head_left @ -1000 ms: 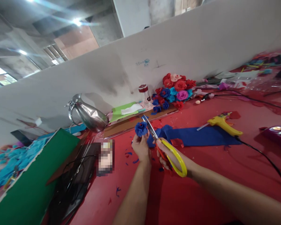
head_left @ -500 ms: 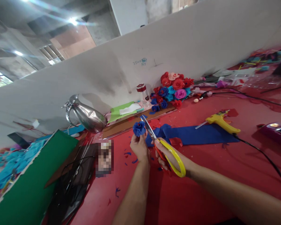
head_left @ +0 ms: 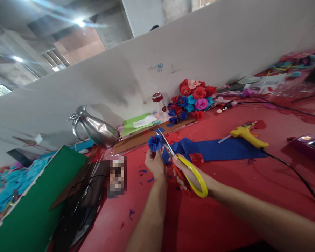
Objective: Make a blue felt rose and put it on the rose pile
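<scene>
A blue paper flower (head_left: 155, 142) with a red centre is pinched from below in my left hand (head_left: 155, 164). Scissors (head_left: 195, 176) with yellow and red-orange handles are gripped in my right hand (head_left: 182, 171). Their blades point up and away, right beside the flower; whether they touch a petal I cannot tell. Behind and to the right of my hands lies a long strip of blue paper (head_left: 223, 148), and a red scrap (head_left: 197, 158) rests on it. Small blue cuttings (head_left: 150, 179) are scattered on the red table (head_left: 115, 227) near my left wrist.
A yellow glue gun (head_left: 248, 134) with a black cord lies on the right. Several paper flowers (head_left: 195, 94) are heaped by the wall, next to a glass jar (head_left: 159, 105). At left stand a metal jug (head_left: 94, 127) and a green board (head_left: 42, 196).
Both hands, the flower and the scissors keep nearly the same pose. The whole view has shifted very slightly.
</scene>
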The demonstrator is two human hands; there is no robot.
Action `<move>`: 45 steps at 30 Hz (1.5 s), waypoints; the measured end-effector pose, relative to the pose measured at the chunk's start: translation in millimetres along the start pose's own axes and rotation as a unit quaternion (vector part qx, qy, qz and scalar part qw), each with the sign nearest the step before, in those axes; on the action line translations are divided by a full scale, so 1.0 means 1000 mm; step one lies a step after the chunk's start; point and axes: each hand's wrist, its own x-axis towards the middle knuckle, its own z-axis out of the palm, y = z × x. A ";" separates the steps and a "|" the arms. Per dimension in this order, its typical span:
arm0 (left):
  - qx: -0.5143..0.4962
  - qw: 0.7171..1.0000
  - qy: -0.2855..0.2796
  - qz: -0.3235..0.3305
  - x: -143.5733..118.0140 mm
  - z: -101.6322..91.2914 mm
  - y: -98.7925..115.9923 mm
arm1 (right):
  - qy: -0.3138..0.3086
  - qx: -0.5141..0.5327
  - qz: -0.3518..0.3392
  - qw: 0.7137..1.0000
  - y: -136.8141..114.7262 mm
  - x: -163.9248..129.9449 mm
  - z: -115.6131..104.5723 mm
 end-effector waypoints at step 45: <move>0.016 1.000 -0.012 0.016 0.003 -0.001 -0.008 | 0.109 -0.826 -0.126 0.538 -0.079 0.101 -0.104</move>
